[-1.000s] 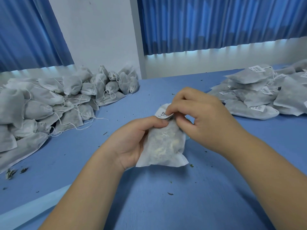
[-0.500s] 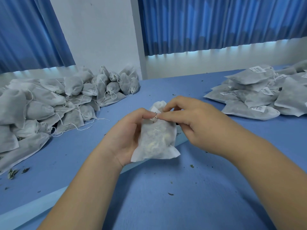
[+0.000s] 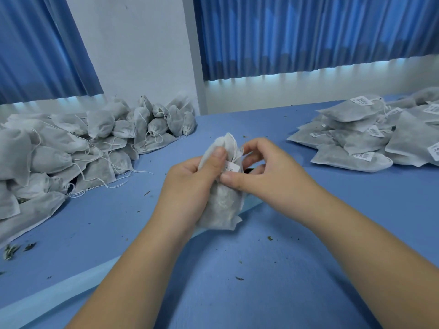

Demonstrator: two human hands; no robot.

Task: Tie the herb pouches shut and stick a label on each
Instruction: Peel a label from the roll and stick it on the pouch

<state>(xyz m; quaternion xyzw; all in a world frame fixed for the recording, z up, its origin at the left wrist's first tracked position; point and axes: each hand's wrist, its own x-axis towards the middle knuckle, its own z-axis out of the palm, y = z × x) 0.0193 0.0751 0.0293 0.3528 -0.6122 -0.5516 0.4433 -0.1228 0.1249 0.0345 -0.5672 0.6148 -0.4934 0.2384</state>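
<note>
Pouch [image 3: 221, 205] turned | left hand [image 3: 187, 186], right hand [image 3: 266, 172] grip it | unlabelled pile [image 3: 59, 150] left, labelled pile [image 3: 370, 141] right

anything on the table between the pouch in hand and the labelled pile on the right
Nothing visible: only blue table lies between the pouch and the labelled pile.

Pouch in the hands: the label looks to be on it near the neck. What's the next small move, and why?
With the right hand, probably slide the thumb up over the label to press it flat. The left hand grips the pouch upright, the right thumb sits at the label's lower edge, and whether it is fully stuck cannot be told.
</note>
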